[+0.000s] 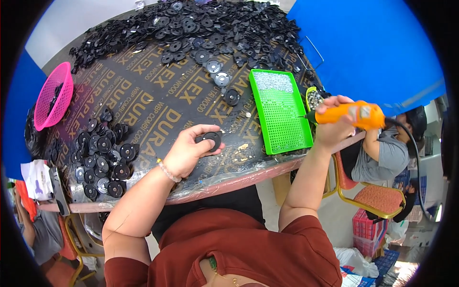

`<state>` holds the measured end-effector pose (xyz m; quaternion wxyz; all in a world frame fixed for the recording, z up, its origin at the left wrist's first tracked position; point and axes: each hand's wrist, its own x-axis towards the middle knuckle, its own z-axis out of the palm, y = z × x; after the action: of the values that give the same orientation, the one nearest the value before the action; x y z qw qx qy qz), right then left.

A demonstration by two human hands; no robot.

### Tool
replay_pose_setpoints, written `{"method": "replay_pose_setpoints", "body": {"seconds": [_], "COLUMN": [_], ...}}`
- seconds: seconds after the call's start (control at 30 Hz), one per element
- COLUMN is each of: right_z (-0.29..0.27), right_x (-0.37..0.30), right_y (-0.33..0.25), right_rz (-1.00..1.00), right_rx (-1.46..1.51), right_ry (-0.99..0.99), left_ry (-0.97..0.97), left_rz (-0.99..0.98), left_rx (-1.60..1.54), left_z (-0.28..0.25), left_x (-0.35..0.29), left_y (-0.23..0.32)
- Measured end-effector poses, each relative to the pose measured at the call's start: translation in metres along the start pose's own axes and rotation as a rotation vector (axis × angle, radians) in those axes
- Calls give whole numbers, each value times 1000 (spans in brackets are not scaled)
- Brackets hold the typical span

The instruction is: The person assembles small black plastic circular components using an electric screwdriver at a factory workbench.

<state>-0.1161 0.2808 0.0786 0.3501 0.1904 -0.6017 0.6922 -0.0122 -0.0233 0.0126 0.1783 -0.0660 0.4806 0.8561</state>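
My left hand (190, 149) grips a small round black plastic part (208, 141) between thumb and fingers, just above the table near its front edge. In my right hand (334, 125) is an orange electric screwdriver (351, 115), its cable running off to the right. The dark bit points left, over the right side of a green perforated tray (266, 138). Rows of small silvery pieces fill the far end of that tray. Beside it, partly hidden behind my right hand, a yellow-green container (313, 97) holds small metal pieces.
A heap of black parts (201, 28) covers the table's far side. Several round black parts (100, 158) lie piled at the left, near a pink basket (53, 95). A blue panel (368, 52) rises at the right. People sit at both sides, near chairs (377, 198).
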Motion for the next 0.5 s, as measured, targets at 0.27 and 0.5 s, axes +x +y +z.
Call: {"method": "replay_pose_setpoints", "body": {"seconds": [0.27, 0.5], "right_z": [88, 115], "right_x": [-68, -83], "right_y": [-39, -26], "right_rz": [10, 79], "right_rx": [532, 573], "right_ry": [-491, -564], "left_ry": [-70, -57], "left_rz": [-35, -25], "left_rx": [175, 177], "left_z": [-2, 1], "left_x": [1, -1], "left_y": [1, 4]}}
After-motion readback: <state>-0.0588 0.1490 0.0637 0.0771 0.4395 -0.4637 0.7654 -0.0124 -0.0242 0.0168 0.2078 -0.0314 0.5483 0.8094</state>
